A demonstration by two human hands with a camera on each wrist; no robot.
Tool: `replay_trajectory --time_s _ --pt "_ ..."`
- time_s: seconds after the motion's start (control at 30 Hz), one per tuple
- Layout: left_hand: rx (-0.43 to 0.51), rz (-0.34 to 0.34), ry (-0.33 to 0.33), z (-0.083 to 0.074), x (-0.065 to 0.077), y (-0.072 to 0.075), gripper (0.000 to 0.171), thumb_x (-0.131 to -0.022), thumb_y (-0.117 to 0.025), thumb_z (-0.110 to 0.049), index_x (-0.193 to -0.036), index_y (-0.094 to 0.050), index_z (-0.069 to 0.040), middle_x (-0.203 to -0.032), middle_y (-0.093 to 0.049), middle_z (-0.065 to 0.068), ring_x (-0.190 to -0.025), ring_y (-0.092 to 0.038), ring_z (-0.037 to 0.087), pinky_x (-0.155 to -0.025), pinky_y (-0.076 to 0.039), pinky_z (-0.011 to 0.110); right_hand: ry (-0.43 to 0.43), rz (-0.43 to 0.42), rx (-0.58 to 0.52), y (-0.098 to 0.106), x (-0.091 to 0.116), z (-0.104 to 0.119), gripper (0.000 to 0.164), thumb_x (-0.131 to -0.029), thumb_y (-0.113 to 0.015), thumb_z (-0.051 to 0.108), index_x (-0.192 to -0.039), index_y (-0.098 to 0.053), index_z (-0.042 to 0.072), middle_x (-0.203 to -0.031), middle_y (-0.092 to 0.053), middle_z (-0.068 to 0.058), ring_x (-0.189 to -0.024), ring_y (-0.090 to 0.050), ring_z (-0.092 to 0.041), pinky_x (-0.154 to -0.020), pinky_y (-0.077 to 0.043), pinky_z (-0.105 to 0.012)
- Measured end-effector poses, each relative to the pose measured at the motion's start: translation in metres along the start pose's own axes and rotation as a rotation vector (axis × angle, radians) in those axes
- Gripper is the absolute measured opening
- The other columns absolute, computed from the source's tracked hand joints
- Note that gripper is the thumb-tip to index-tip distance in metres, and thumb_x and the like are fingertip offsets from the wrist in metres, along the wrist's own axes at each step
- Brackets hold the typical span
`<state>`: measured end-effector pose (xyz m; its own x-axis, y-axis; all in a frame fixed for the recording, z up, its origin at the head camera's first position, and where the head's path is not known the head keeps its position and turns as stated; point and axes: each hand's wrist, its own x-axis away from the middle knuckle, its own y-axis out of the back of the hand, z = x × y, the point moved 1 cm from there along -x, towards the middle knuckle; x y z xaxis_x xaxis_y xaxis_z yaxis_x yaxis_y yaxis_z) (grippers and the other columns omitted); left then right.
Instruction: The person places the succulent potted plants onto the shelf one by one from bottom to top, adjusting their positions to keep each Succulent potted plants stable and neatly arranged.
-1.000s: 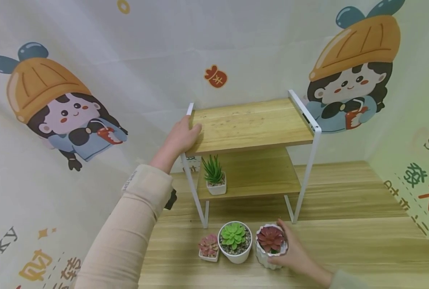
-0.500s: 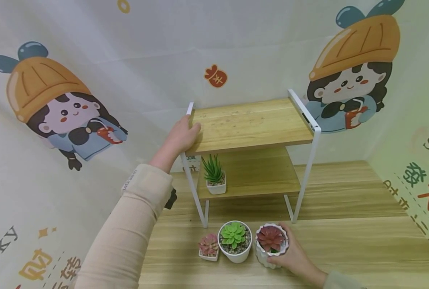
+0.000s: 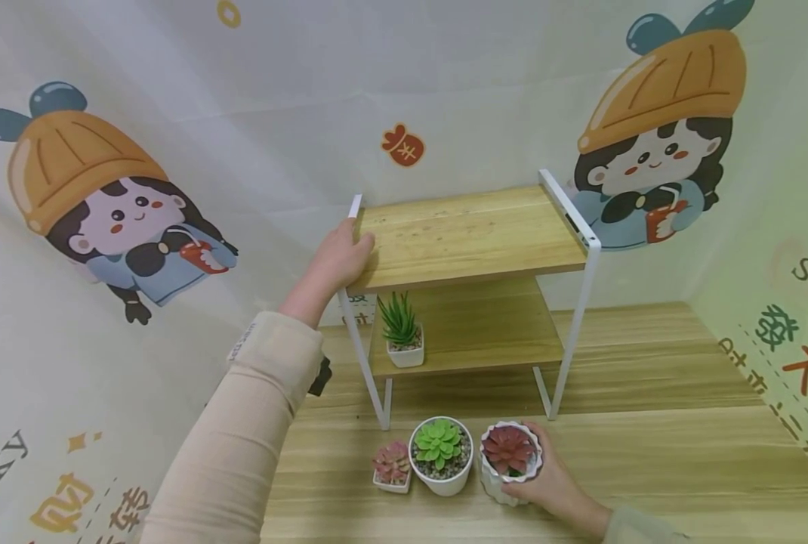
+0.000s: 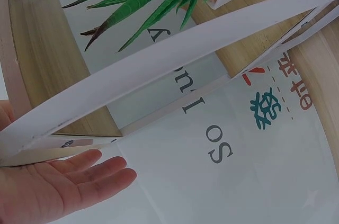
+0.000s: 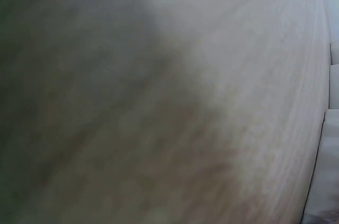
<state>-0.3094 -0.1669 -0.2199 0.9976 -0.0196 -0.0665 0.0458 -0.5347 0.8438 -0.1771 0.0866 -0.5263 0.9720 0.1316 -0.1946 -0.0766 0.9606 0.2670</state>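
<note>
My left hand (image 3: pixel 341 253) holds the upper left corner of a two-tier wooden shelf rack (image 3: pixel 472 234) with white side frames. Its thumb lies over the top board, and in the left wrist view the fingers (image 4: pixel 100 173) extend along the outside of the frame. Below, my right hand (image 3: pixel 555 477) grips a white ridged pot (image 3: pixel 495 483) holding a dark red succulent (image 3: pixel 508 449), thumb at the front and fingers round the right side. That pot stands in front of the rack. The right wrist view is mostly a blurred wooden surface (image 5: pixel 254 102).
Left of the gripped pot, a round white pot (image 3: pixel 448 486) holds a bright green succulent, and a small white pot (image 3: pixel 392 487) holds a pink one. A spiky green plant (image 3: pixel 399 321) in a square pot sits on the lower shelf's left end. Printed cloth (image 3: pixel 295 113) hangs behind.
My right fingers have slid slightly lower round the red succulent's pot, uncovering more of its rim. The left hand stays on the rack, and the head view shifts a little.
</note>
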Motion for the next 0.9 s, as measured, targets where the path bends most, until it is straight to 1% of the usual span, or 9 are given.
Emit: replay_trajectory --time_s 0.17,0.3,0.43,0.53,0.57,0.63,0.7,0.8,0.9 --pt "-0.011 -0.003 -0.002 0.0009 0.0006 0.0001 0.057 -0.086 -0.028 -0.032 -0.133 -0.012 -0.003 -0.134 -0.022 0.017 -0.119 -0.025 0.030 -0.095 -0.026 0.041 -0.019 0.035 -0.093 -0.0001 -0.0007 -0.0014 0.087 -0.047 -0.077 0.002 -0.120 -0.030 -0.001 -0.108 -0.048 -0.013 -0.091 -0.046 0.002 -0.079 -0.038 -0.016" --pt "-0.014 -0.003 -0.004 0.0004 0.0017 0.0005 0.057 -0.086 -0.028 -0.032 -0.133 -0.011 -0.003 -0.134 -0.022 0.017 -0.120 -0.025 0.030 -0.095 -0.026 0.042 -0.019 0.030 -0.140 -0.0011 -0.0005 -0.0035 0.084 -0.048 -0.076 0.001 -0.119 -0.033 0.001 -0.107 -0.048 -0.010 -0.092 -0.047 0.001 -0.080 -0.036 -0.015" --pt "-0.020 -0.002 -0.003 -0.0005 0.0027 0.0010 0.057 -0.086 -0.028 -0.033 -0.133 -0.012 -0.003 -0.133 -0.023 0.018 -0.119 -0.026 0.030 -0.095 -0.027 0.042 -0.011 0.012 -0.183 -0.0032 0.0005 -0.0042 0.082 -0.048 -0.075 -0.002 -0.118 -0.033 0.001 -0.103 -0.048 0.004 -0.091 -0.047 0.003 -0.078 -0.037 -0.013" --pt "-0.025 0.002 0.001 -0.0001 0.0031 0.0014 0.057 -0.086 -0.028 -0.033 -0.133 -0.011 -0.004 -0.133 -0.023 0.018 -0.118 -0.028 0.030 -0.094 -0.028 0.041 0.035 0.017 -0.218 -0.0046 0.0008 -0.0037 0.081 -0.050 -0.073 -0.007 -0.118 -0.031 -0.003 -0.101 -0.048 0.011 -0.091 -0.047 0.004 -0.076 -0.038 -0.012" --pt "-0.027 0.003 0.002 0.0001 0.0031 0.0014 0.057 -0.086 -0.028 -0.033 -0.133 -0.011 -0.004 -0.133 -0.023 0.017 -0.118 -0.027 0.030 -0.094 -0.028 0.041 0.052 0.023 -0.229 -0.0047 0.0008 -0.0033 0.080 -0.050 -0.072 -0.008 -0.118 -0.030 -0.005 -0.102 -0.048 0.011 -0.091 -0.047 0.003 -0.076 -0.039 -0.012" --pt "-0.031 0.004 -0.001 0.0004 0.0034 0.0014 0.057 -0.087 -0.027 -0.032 -0.133 -0.011 -0.004 -0.133 -0.023 0.017 -0.119 -0.027 0.029 -0.095 -0.027 0.041 0.051 0.024 -0.230 -0.0042 0.0009 -0.0028 0.080 -0.050 -0.071 -0.009 -0.118 -0.029 -0.006 -0.103 -0.048 0.007 -0.091 -0.047 0.003 -0.076 -0.039 -0.012" --pt "-0.033 -0.001 -0.013 0.0008 0.0033 0.0015 0.056 -0.087 -0.027 -0.032 -0.133 -0.013 -0.004 -0.132 -0.026 0.017 -0.118 -0.028 0.030 -0.095 -0.028 0.041 0.017 0.015 -0.222 -0.0032 0.0006 -0.0021 0.081 -0.049 -0.071 -0.009 -0.118 -0.028 -0.006 -0.105 -0.048 -0.002 -0.089 -0.047 0.003 -0.076 -0.039 -0.013" --pt "-0.034 -0.009 -0.022 0.0007 0.0021 0.0004 0.055 -0.087 -0.028 -0.032 -0.132 -0.015 -0.004 -0.131 -0.028 0.017 -0.117 -0.030 0.029 -0.094 -0.028 0.040 -0.066 -0.015 -0.172 0.0004 0.0005 -0.0011 0.083 -0.048 -0.072 -0.008 -0.118 -0.028 -0.004 -0.107 -0.047 -0.013 -0.086 -0.046 0.006 -0.076 -0.038 -0.013" --pt "-0.030 -0.013 -0.018 0.0009 0.0008 -0.0001 0.055 -0.087 -0.028 -0.031 -0.132 -0.014 -0.004 -0.131 -0.027 0.017 -0.117 -0.029 0.029 -0.095 -0.028 0.040 -0.089 -0.015 -0.152 0.0048 0.0002 0.0020 0.084 -0.048 -0.073 -0.007 -0.118 -0.027 -0.005 -0.109 -0.044 -0.020 -0.086 -0.045 0.006 -0.076 -0.038 -0.013"
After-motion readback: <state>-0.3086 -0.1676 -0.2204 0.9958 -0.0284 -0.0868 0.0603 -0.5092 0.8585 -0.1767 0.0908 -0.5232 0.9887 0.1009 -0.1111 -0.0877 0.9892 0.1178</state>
